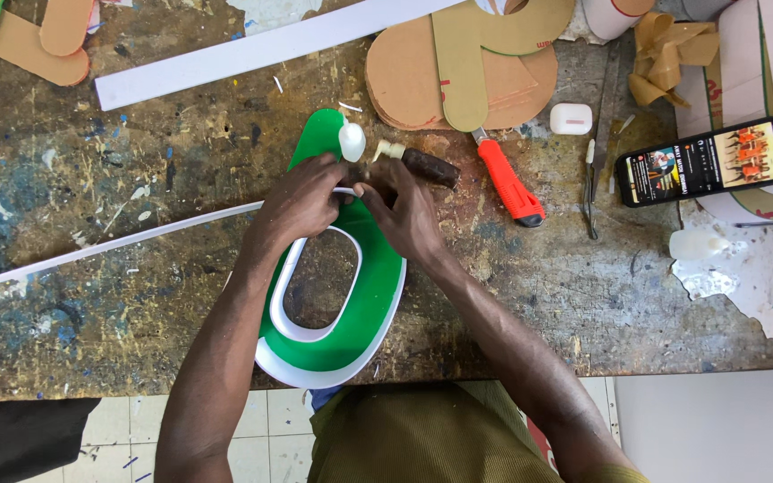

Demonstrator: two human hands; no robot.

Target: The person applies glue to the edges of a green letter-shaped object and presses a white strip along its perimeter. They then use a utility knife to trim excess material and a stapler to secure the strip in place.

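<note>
At the near edge of the workbench [91, 340], a green oval letter form [378, 304] with a white rim overhangs slightly toward the person. Both hands meet at its far end: the left hand [301, 201] pinches a thin white strip [118, 243] against the inner rim, and the right hand [400, 207] is closed on the strip's end beside it, a dark-handled brush [427, 166] lying just past the knuckles. If the pinch slackens, I judge the long strip (it trails off to the bench's left edge) could spring away from the curve, and wet glue might smear the green face. Further right lie an orange utility knife [509, 186], a small white case [571, 118] and a lit phone [707, 161]. Toward the far edge sit brown cardboard cut-outs [404, 76] and a white bar [252, 49].
</note>
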